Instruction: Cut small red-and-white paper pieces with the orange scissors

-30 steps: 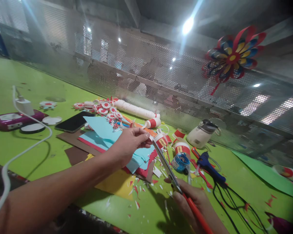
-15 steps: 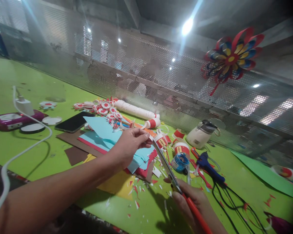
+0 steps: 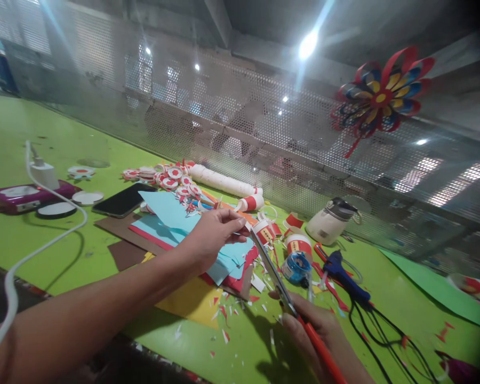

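My left hand [image 3: 212, 237] reaches over a pile of coloured paper sheets [image 3: 172, 218] and pinches a small scrap at its fingertips, too small to name. My right hand [image 3: 316, 333] grips red-handled scissors [image 3: 288, 304], whose long blades point up and left and meet the scrap by the left fingers. Red and white paper-wrapped cups [image 3: 298, 242] stand just behind the blade tips.
On the green table [image 3: 36, 122] lie a black phone [image 3: 122, 200], a purple device with a white charger and cable [image 3: 40, 176], round red-white paper discs [image 3: 168, 176], a white roll [image 3: 224, 184], a blue glue gun [image 3: 344, 277], a white jar [image 3: 328, 221]. A paper flower [image 3: 382, 96] hangs on the mesh wall.
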The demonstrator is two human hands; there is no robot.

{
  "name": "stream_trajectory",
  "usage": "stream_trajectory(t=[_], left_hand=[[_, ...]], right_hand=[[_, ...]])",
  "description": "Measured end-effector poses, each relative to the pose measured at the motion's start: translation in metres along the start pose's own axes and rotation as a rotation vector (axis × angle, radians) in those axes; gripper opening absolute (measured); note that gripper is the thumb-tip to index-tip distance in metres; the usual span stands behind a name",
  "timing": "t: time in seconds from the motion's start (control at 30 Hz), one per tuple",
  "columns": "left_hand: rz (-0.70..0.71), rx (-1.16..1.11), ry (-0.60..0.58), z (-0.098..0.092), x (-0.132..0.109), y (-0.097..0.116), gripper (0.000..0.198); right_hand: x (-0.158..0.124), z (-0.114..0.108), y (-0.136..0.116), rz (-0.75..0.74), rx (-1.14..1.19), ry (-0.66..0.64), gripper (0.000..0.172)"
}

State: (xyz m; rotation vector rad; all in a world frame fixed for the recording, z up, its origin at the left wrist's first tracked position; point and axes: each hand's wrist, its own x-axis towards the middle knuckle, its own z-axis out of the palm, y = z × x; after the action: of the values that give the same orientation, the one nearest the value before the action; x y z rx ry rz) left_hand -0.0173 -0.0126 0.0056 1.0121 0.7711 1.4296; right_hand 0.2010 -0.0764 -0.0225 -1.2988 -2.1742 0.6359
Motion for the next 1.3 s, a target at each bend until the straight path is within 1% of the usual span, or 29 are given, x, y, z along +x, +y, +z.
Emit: stream_trajectory(t=[0.13,0.23,0.4,0.57,0.73,0.93,1.3], left_hand=[[-0.032,0.021,-0.059,-0.006,0.003,0.003,0.016],[-0.054,0.038,-0.09,-0.008,0.004,0.006,0.016],[-0.069,0.053,-0.1,-0.009,0.004,0.008,0.015],[-0.075,0.077,-0.12,-0.009,0.003,0.008,0.014],[-0.076,0.091,-0.129,-0.009,0.003,0.012,0.013],[-0.091,0.119,-0.143,-0.01,0.003,0.015,0.013],[-0.1,0.157,-0.158,-0.011,0.001,0.017,0.011]], right_hand=[[-0.003,-0.004,0.0,0.033,0.138,-0.082,0.042],[-0.005,-0.007,-0.002,0.064,0.199,-0.098,0.043],[-0.006,-0.008,-0.006,0.08,0.176,-0.093,0.042],[-0.008,-0.009,-0.011,0.071,0.108,-0.031,0.041],[-0.006,-0.01,-0.007,0.061,0.152,-0.107,0.046],[-0.004,-0.012,-0.005,0.023,0.136,-0.105,0.047],[-0.003,-0.016,-0.009,-0.004,0.099,-0.1,0.041]])
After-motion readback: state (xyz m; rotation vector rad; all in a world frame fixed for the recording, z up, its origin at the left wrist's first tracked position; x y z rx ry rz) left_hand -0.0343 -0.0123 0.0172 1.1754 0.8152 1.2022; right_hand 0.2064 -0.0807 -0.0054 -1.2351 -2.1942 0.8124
